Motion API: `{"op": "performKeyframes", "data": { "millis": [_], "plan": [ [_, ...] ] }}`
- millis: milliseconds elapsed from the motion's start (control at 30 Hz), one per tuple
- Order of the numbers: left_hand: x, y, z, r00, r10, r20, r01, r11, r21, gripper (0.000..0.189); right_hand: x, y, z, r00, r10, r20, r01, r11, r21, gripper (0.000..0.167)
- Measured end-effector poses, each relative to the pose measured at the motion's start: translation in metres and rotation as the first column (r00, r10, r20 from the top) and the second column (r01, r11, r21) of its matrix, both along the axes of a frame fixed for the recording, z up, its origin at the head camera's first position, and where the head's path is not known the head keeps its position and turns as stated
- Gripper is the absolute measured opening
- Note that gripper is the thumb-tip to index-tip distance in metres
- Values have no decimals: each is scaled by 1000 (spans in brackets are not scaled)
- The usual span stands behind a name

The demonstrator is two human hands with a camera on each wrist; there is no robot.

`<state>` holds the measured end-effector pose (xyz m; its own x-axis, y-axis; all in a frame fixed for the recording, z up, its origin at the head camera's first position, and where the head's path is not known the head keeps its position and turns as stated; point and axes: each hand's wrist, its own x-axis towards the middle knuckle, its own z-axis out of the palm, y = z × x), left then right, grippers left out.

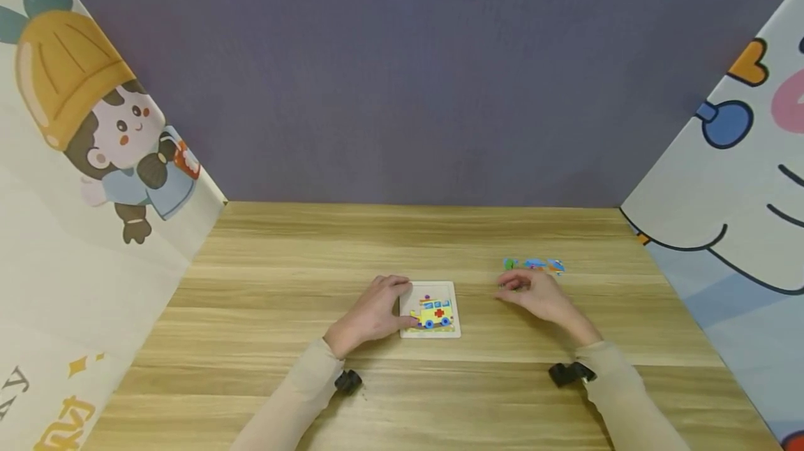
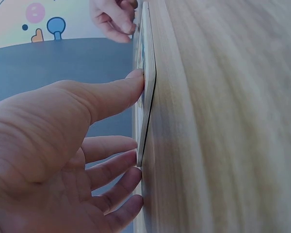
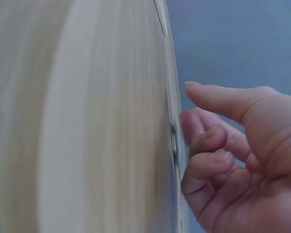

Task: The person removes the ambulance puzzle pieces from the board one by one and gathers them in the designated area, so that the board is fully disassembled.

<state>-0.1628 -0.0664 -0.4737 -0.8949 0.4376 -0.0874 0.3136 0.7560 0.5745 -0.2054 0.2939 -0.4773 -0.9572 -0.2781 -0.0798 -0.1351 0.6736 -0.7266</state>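
Observation:
A square wooden jigsaw puzzle board (image 1: 457, 325) with a yellow ambulance picture lies flat on the table. My left hand (image 1: 377, 308) rests at its left side. The left thumb (image 2: 119, 94) presses on the board's face, while the other fingers touch its edge and the tabletop. To the right, my right hand (image 1: 534, 294) hovers low over the table beside several loose colourful puzzle pieces (image 1: 534, 264). Its thumb and index finger stand apart, the other fingers loosely bent. Beneath them in the right wrist view lies a thin piece (image 3: 174, 141); nothing shows between the fingertips.
The wood-grain table (image 1: 283, 248) ends at a dark grey-blue back panel (image 1: 402, 74). Cartoon-printed panels stand at the left (image 1: 50, 227) and right (image 1: 722, 193). Dark wrist cameras are strapped at the left cuff (image 1: 348, 382) and right cuff (image 1: 570, 373).

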Motion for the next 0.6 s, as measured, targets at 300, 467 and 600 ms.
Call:
{"op": "performKeyframes", "data": {
  "millis": [300, 467, 600],
  "plan": [
    [0, 1, 5, 1000, 4, 0, -4, 1000, 3, 77, 0, 21, 3, 999, -38, -5, 38, 998, 54, 34],
    [0, 0, 4, 1000, 0, 1, 0, 1000, 7, 77, -2, 27, 0, 999, -33, -1, 32, 996, 81, 29],
    [0, 1, 3, 1000, 2, 1, -2, 1000, 0, 77, -2, 29, 0, 1000, -31, 0, 31, 995, 99, 26]
  ]
}}
